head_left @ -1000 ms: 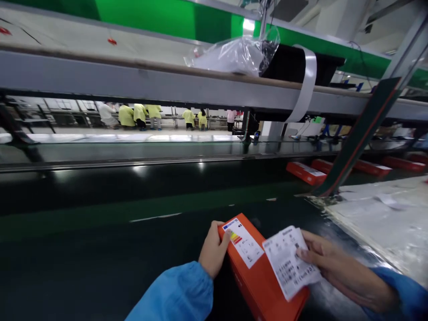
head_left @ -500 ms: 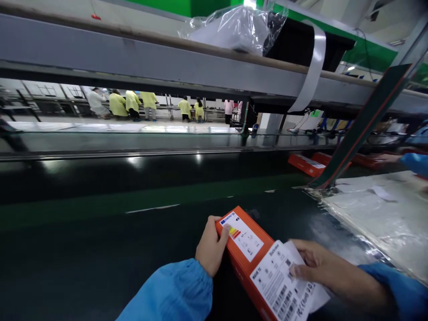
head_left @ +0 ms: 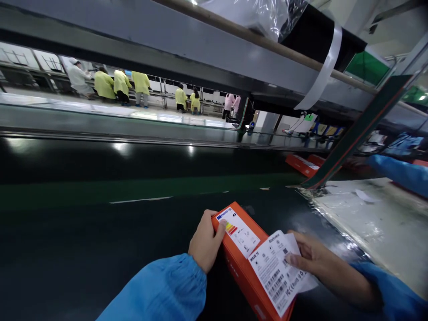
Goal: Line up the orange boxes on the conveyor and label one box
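Observation:
My left hand (head_left: 205,245) is closed around the upper left end of an orange box (head_left: 236,267), its thumb on the top face beside a white energy label (head_left: 239,234) with coloured bars. Over the lower part of that face lies a printed white sticker (head_left: 272,274) with barcodes and "Blackview" text. My right hand (head_left: 314,258) pinches this sticker at its right side, thumb on top and the other fingers beneath. Pale paper shows under the sticker's right edge. Whether any of the sticker is stuck to the box, I cannot tell.
Below me runs a dark green belt (head_left: 83,240). More orange boxes (head_left: 302,166) lie at the right, behind a slanted post (head_left: 359,133). A co-worker's blue sleeve (head_left: 401,171) reaches in above a plastic-covered worktop (head_left: 377,218). A grey shelf beam (head_left: 214,58) spans overhead.
The view has tilted and shifted a little. Box and sticker sit slightly further left, with the sticker's lower edge now in view. Both hands keep their grips. The co-worker's sleeve has moved further in.

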`<state>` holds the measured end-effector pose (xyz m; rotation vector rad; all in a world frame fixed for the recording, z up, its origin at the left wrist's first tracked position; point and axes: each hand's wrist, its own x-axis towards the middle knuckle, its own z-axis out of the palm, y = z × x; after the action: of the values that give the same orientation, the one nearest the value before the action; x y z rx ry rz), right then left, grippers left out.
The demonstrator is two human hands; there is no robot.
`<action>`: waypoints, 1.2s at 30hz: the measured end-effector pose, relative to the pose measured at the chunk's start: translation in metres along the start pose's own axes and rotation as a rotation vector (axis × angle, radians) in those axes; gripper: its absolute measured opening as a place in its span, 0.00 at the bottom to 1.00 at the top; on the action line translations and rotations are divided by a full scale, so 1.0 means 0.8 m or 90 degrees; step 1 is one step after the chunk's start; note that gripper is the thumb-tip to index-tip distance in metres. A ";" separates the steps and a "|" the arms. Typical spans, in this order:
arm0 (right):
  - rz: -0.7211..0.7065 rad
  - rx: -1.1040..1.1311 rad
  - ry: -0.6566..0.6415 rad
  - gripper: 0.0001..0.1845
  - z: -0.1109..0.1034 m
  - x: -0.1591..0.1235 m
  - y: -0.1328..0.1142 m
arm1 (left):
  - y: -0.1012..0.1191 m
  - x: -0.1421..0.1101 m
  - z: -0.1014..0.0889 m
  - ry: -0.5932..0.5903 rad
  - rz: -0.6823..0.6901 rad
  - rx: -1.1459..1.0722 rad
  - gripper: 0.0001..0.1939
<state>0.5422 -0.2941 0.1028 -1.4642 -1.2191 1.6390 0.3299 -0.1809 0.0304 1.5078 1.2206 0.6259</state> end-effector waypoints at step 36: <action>-0.021 0.026 -0.039 0.23 -0.002 0.003 0.005 | -0.004 0.001 -0.004 -0.013 -0.003 -0.005 0.32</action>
<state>0.5438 -0.2933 0.0985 -1.3704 -1.2290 1.6875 0.3262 -0.1790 0.0286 1.5009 1.2051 0.6099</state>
